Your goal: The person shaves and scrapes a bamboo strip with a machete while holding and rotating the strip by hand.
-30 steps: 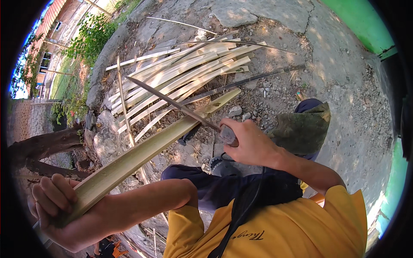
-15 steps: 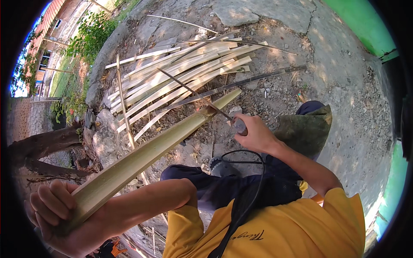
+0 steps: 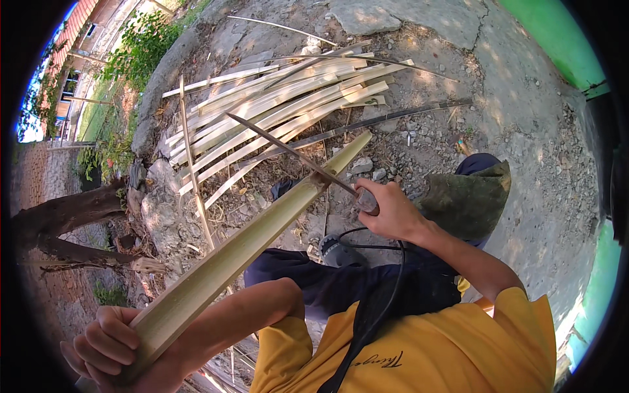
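A long split bamboo piece (image 3: 242, 239), pale and hollow on its upper face, slants from lower left up to the middle. Its near end lies in my left hand (image 3: 108, 347), with the fingers wrapped round it. My right hand (image 3: 392, 213) grips the wooden handle of a long-bladed knife (image 3: 265, 135). The dark, narrow blade lies across the bamboo at the brown node, near its far end, and points up and left. Whether the edge bites into the node I cannot tell.
Beyond the bamboo, several pale split strips (image 3: 262, 111) lie in a heap on the rough ground, with a dark strip (image 3: 400, 116) along its near side. A forked trunk (image 3: 72, 209) stands at left. A green wall (image 3: 550, 39) borders the right. My shoe (image 3: 341, 252) is below the bamboo.
My left hand and the bamboo's near end have shifted slightly right. The knife blade has turned a little, and its flat side shows broader. Both hands keep their hold.
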A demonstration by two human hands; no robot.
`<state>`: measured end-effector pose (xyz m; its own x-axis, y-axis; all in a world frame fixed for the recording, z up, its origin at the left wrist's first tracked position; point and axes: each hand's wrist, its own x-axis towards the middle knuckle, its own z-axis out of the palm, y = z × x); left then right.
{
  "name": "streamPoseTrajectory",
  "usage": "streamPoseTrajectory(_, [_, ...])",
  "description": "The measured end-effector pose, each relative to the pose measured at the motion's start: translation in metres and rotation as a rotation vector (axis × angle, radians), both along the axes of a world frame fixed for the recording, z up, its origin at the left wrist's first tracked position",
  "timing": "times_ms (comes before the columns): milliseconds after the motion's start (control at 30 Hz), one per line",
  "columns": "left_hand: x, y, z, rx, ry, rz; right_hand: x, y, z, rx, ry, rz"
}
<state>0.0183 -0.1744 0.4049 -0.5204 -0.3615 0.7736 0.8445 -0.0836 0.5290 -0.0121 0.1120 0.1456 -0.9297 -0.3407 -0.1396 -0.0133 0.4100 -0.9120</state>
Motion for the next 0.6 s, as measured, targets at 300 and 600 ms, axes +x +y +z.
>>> streamPoseTrajectory(300, [0.015, 0.031, -0.013, -0.027, 0.125, -0.102, 0.007, -0.005, 0.016, -0.033, 0.089, 0.091])
streamPoseTrajectory(600, [0.029, 0.014, -0.022, 0.076, 0.124, -0.190, 0.012, -0.001, 0.023, 0.041, 0.024, 0.100])
